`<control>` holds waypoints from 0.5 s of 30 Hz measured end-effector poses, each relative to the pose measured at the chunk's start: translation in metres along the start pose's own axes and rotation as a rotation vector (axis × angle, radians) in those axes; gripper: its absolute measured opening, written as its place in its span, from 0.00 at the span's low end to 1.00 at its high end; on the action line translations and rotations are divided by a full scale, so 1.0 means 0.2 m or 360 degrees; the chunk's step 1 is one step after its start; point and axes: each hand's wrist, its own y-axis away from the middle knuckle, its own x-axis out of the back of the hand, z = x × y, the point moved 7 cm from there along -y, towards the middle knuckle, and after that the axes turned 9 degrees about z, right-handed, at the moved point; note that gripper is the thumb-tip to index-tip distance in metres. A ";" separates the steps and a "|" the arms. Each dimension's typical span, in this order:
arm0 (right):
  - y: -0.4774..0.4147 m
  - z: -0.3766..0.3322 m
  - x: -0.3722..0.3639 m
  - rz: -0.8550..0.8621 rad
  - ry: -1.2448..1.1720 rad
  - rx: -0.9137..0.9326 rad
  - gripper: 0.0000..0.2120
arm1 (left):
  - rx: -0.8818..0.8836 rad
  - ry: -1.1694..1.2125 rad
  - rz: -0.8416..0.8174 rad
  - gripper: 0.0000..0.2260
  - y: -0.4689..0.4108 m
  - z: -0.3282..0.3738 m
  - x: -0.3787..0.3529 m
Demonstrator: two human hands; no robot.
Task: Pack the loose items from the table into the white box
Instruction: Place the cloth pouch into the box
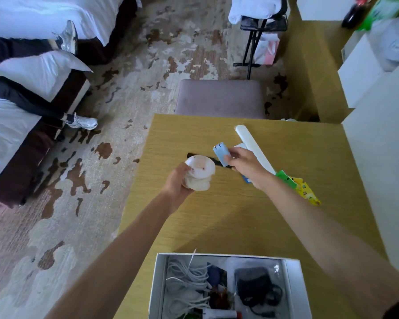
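White box (pixel 296 291) nearest you, open, at the near edge of the tabletop (pixel 217 215). Inside: coiled white cable (pixel 184 279) on the left, black adapter with cord (pixel 256 286) on the right, small dark items between them that are too jumbled to identify.

Both your arms reach past the box toward mid-table.

Your left hand (pixel 177 183) is raised above the tabletop's left edge. Its fingers are curled round the lower body of a white plush toy (pixel 199 172), and the toy's round head stands clear above the grip. The toy is well apart from the box.

Your right hand (pixel 247 166) is further in, just right of the toy. Its thumb and fingers pinch a pale blue block (pixel 221 155) at its lower end; the block tilts up and to the left, off the surface.

Still loose on the tabletop:
- a black strip (pixel 194 155), flat, running behind the toy and under the blue block
- a long white bar (pixel 253 146), lying diagonally, partly hidden behind your right hand
- a blue card (pixel 247 179), only a corner showing below your right wrist
- a green packet (pixel 286 179) and a yellow packet (pixel 306 192), overlapping, just right of your right forearm

Beyond the far edge of the table is a grey chair seat (pixel 219 97), pushed close. The floor is patterned carpet (pixel 101 180). To the left is a bed (pixel 21 123) with white linen, and another person's legs in pale trainers (pixel 83 122) rest across it.
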 end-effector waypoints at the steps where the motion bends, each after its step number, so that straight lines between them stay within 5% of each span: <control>1: 0.09 -0.01 0.02 -0.0020 -0.0233 -0.0084 0.09 | 0.0036 0.0086 -0.0073 0.18 0.04 0.00 0.00; 4: 0.36 -0.02 0.06 -0.0076 -0.0892 -0.0272 0.08 | -0.0016 0.0131 -0.0283 0.21 0.17 0.02 -0.02; 7: 0.59 -0.04 0.11 -0.0098 -0.1217 -0.0343 0.19 | -0.0192 -0.0095 -0.0266 0.20 0.31 0.04 0.00; 11: 0.87 -0.07 0.14 -0.0215 -0.1159 -0.0282 0.21 | -0.0490 -0.0572 -0.0156 0.17 0.52 0.05 0.02; 15: 1.10 0.01 0.16 -0.0241 -0.0915 -0.0185 0.29 | -0.0828 -0.0995 -0.0317 0.12 0.76 -0.01 0.01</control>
